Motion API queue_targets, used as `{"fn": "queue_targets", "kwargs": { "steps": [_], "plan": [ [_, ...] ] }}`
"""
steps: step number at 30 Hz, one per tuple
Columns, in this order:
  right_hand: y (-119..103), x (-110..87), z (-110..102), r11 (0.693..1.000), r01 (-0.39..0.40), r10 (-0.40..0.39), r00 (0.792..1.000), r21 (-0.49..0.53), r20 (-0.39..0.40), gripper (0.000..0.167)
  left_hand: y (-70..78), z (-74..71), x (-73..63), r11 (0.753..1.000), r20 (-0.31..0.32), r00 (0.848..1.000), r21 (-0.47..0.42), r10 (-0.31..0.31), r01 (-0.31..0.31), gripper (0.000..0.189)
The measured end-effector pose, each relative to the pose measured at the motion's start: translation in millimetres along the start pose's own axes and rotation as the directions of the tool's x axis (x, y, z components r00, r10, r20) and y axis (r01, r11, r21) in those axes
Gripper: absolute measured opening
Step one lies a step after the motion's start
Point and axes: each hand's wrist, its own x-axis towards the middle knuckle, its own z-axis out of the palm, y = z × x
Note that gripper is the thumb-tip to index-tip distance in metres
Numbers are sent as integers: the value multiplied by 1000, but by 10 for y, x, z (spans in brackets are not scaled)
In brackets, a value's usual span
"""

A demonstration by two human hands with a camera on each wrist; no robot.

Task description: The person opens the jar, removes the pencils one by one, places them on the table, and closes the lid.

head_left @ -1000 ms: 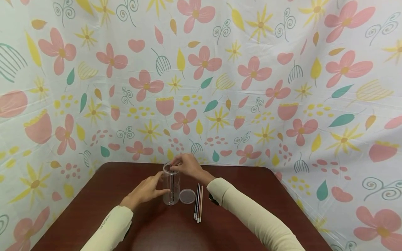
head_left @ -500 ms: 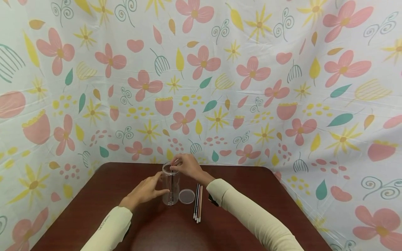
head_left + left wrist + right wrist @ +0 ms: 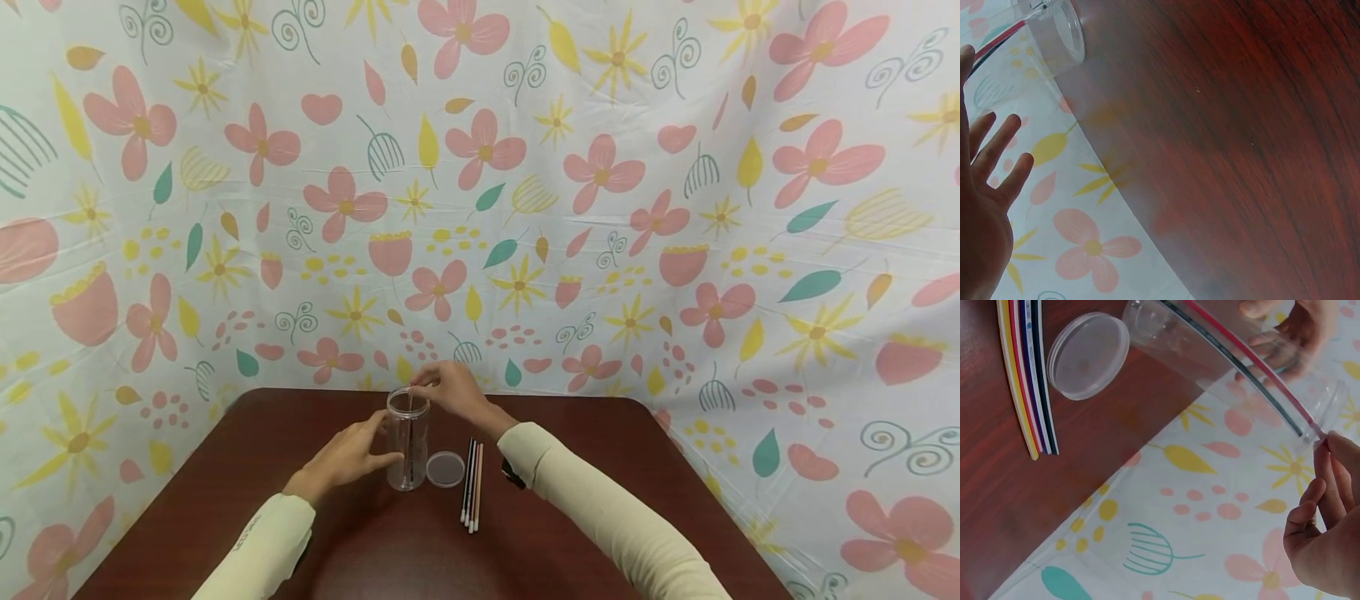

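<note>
A clear plastic jar (image 3: 400, 433) stands upright and uncapped on the table. My left hand (image 3: 348, 454) holds its near left side, thumb in front; in the left wrist view the other fingers (image 3: 999, 147) are spread. At the jar's mouth my right hand (image 3: 453, 390) pinches the top end of a red pencil (image 3: 1260, 362) between thumb and fingertips. Most of that pencil is inside the jar. A dark green pencil (image 3: 1235, 362) leans beside it in the jar. The jar's round clear lid (image 3: 446, 469) lies flat just right of its base.
Several pencils (image 3: 472, 487) lie side by side right of the lid, their white ends toward me. The dark red wooden table (image 3: 375, 550) has its far edge just behind the jar. A flowered cloth (image 3: 480, 208) hangs behind it.
My right hand has risen slightly at the jar's mouth, still pinching the red pencil. My left hand stays at the jar. The lid and the loose pencils have not moved.
</note>
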Motion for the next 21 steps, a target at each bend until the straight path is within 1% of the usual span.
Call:
{"fn": "queue_targets", "kwargs": {
  "steps": [7,13,21],
  "plan": [
    [-2,54,-138,1000,1,0,999,11,-40,10,20,-2,-3,1000,-9,1000,8,-12,12,75],
    [-12,88,-228,1000,31,-31,996,-1,-80,11,14,3,4,1000,-9,1000,7,-13,13,72],
    [-3,93,-310,1000,19,-17,996,19,-87,13,8,5,4,1000,-10,1000,15,-1,1,69]
  ]
}}
